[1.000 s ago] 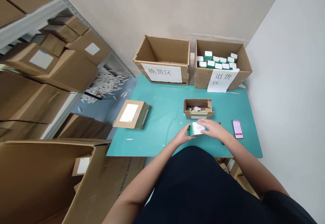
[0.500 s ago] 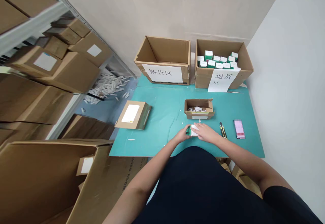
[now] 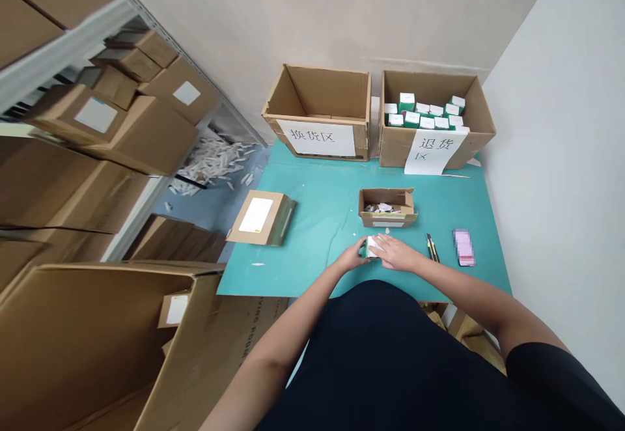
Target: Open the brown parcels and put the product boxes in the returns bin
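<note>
Along the left side, a metal shelf rack [image 3: 73, 40] holds brown cartons with white labels, and below it a heap of white packets [image 3: 211, 165] lies on the floor. A big open carton [image 3: 92, 346] stands at the near left, with dark lettering on its flap too slanted to read properly.

On the left part of the teal table [image 3: 312, 183] lies a closed carton [image 3: 261, 218] with a blank white label on top. Behind it, at the far edge, an empty open carton [image 3: 317, 89] carries a sheet [image 3: 316, 138] printed 换货区.

Near the table's front edge, the person's left hand [image 3: 350, 255] cups the green end of a small white-and-green box [image 3: 372, 247], fingers curled against it. The right hand [image 3: 398, 253] lies almost flat across its white top, so the box is held between both hands, resting at or just above the table. Any print on it is too small to read.

Just behind the hands sits a low open carton [image 3: 388, 217] holding paper scraps [image 3: 383, 208]. To the right lie a yellow-and-black utility knife [image 3: 431, 247] and a phone [image 3: 463, 247], its screen pixelated. At the far right corner, a carton [image 3: 395, 148] labelled 退货区 on a sheet [image 3: 434, 151] holds rows of green-and-white boxes [image 3: 424, 112].
</note>
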Action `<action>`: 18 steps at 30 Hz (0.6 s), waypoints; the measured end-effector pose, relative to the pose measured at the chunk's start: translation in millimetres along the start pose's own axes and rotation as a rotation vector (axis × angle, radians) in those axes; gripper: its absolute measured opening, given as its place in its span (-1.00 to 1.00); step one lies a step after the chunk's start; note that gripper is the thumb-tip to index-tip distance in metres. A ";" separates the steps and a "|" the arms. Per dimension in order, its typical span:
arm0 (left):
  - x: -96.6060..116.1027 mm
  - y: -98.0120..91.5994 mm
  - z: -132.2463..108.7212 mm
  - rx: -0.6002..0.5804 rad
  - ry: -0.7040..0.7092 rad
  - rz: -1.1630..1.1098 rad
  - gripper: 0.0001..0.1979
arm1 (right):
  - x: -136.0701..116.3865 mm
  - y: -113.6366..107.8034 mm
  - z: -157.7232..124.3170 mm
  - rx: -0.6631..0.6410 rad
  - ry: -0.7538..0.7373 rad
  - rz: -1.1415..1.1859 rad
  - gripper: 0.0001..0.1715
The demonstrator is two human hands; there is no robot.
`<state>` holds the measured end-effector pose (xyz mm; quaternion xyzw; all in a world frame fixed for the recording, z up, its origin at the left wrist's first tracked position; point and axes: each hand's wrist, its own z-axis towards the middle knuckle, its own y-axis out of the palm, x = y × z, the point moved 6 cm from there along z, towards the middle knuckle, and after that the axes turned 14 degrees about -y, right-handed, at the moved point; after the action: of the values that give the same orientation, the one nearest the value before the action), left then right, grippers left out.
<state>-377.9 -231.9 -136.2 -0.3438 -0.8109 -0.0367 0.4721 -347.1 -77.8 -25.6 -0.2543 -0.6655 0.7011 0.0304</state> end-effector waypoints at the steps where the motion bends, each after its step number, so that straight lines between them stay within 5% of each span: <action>1: 0.6 -0.5 -0.1 0.000 0.003 -0.006 -0.10 | 1.5 0.7 -0.1 0.006 -0.007 -0.003 -0.28; 8: 1.4 -3.8 -0.3 -0.002 -0.034 -0.002 -0.10 | 3.2 5.4 3.2 -0.022 -0.054 -0.014 -0.31; 18: -1.2 -9.4 1.7 0.024 -0.057 0.109 -0.02 | 11.6 -10.3 20.8 0.055 0.080 0.124 -0.33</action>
<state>-384.4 -239.0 -135.5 -0.3825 -0.8045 0.0086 0.4544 -368.6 -91.3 -19.8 -0.3221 -0.6271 0.7089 0.0203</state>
